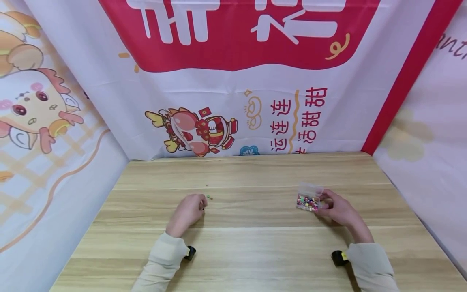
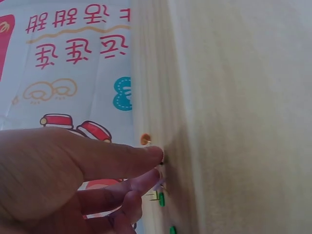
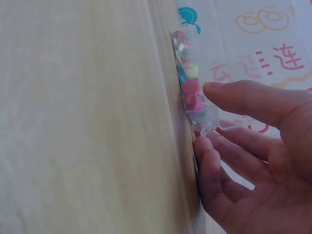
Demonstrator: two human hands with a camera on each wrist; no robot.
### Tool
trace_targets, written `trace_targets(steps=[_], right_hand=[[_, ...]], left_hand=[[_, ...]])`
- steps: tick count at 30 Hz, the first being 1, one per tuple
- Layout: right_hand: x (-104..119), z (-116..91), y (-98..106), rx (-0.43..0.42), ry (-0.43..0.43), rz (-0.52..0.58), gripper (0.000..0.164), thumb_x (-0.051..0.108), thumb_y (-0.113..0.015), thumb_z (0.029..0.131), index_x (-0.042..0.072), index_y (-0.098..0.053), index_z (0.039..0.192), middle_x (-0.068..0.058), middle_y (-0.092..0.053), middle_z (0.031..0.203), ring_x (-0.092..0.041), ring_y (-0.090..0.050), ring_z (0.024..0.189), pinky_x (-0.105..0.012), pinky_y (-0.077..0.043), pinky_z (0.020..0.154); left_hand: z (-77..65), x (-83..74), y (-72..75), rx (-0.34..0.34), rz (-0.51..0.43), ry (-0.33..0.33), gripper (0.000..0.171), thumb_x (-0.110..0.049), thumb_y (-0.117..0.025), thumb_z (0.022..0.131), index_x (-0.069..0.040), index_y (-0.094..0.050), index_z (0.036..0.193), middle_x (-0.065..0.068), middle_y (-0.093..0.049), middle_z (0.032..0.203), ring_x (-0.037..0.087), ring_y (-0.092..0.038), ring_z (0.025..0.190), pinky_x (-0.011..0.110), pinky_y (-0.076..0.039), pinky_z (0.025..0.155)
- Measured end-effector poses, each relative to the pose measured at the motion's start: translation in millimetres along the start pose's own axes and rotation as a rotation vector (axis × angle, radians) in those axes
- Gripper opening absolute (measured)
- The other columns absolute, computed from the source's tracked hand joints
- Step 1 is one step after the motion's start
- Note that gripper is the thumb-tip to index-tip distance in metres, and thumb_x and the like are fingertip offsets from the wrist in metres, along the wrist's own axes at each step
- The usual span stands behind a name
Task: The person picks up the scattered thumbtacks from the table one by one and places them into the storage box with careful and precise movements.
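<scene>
My right hand [image 1: 337, 209] holds a small clear plastic box [image 3: 210, 113] by its side. The thumb lies at the rim and the other fingers curl near the base. The box's hinged lid [image 1: 310, 188] stands raised. Colourful thumbtacks [image 1: 308, 202] fill it. My left hand [image 1: 188, 211] is low over the table, thumb and forefinger nearly together. A tiny dark thumbtack [image 2: 162, 162] shows at their tips, mostly hidden. Beside these fingers lie an orange thumbtack [image 2: 145, 139] and a green thumbtack [image 2: 162, 199], with another green one [image 2: 173, 229] closer to the camera.
The wood-grain table [image 1: 255, 243] carries a small red speck [image 1: 207, 185] beyond the left hand. Printed cloth [image 1: 226, 89] hangs behind the table, with more cloth at both sides. Each wrist wears a small black camera [image 1: 339, 258].
</scene>
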State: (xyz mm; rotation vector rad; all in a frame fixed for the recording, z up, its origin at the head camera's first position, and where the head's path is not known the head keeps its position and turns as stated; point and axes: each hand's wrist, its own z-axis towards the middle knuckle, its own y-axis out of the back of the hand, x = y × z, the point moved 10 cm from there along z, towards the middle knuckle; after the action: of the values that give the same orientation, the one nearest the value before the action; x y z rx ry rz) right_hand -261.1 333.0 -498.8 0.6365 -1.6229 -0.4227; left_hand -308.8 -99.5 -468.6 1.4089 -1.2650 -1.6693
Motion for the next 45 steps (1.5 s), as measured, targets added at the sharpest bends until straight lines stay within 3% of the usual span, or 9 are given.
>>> trace_targets(steps=[12, 23, 32, 40, 45], right_hand=[[-3, 0, -1, 0.002, -0.014, 0.005, 0.064, 0.016, -0.074, 0.085, 0.000, -0.041, 0.137, -0.023, -0.056, 0.121, -0.021, -0.055, 0.089, -0.027, -0.047, 0.058], [3, -2, 0, -0.007, 0.014, 0.021, 0.065, 0.012, -0.075, 0.084, -0.002, -0.041, 0.138, -0.022, -0.055, 0.120, -0.018, -0.054, 0.086, -0.024, -0.045, 0.057], [0, -1, 0, 0.000, -0.002, 0.003, 0.065, 0.012, -0.074, 0.085, -0.002, -0.040, 0.139, -0.024, -0.055, 0.123, -0.021, -0.055, 0.090, -0.026, -0.046, 0.059], [0, -3, 1, 0.004, -0.008, -0.023, 0.064, 0.013, -0.074, 0.085, -0.002, -0.041, 0.138, -0.028, -0.053, 0.130, -0.025, -0.056, 0.095, -0.028, -0.047, 0.062], [2, -3, 1, 0.007, -0.005, -0.024, 0.063, 0.014, -0.073, 0.086, -0.003, -0.041, 0.138, -0.028, -0.052, 0.130, -0.026, -0.056, 0.096, -0.028, -0.047, 0.062]], left_hand=[[2.2, 0.0, -2.1, -0.018, 0.022, 0.003, 0.013, 0.000, -0.070, 0.080, -0.012, -0.066, 0.083, -0.002, -0.061, 0.073, 0.012, -0.053, 0.067, 0.030, -0.047, 0.065], [2.0, -24.9, 5.3, -0.057, -0.037, -0.054, 0.011, -0.003, -0.073, 0.078, -0.010, -0.065, 0.079, -0.004, -0.063, 0.069, 0.008, -0.054, 0.063, 0.026, -0.047, 0.061], [6.4, -65.1, -0.6, -0.033, -0.085, -0.126, 0.015, -0.006, -0.074, 0.079, -0.013, -0.061, 0.075, -0.005, -0.061, 0.067, 0.008, -0.052, 0.061, 0.025, -0.044, 0.060], [18.7, -114.4, -15.3, 0.016, -0.176, -0.207, 0.011, -0.004, -0.072, 0.079, -0.012, -0.065, 0.080, -0.003, -0.064, 0.073, 0.007, -0.055, 0.065, 0.020, -0.048, 0.061], [26.5, -142.8, -22.9, 0.012, -0.232, -0.262, 0.008, -0.001, -0.069, 0.077, -0.008, -0.069, 0.082, -0.003, -0.064, 0.072, 0.006, -0.054, 0.063, 0.018, -0.047, 0.059]])
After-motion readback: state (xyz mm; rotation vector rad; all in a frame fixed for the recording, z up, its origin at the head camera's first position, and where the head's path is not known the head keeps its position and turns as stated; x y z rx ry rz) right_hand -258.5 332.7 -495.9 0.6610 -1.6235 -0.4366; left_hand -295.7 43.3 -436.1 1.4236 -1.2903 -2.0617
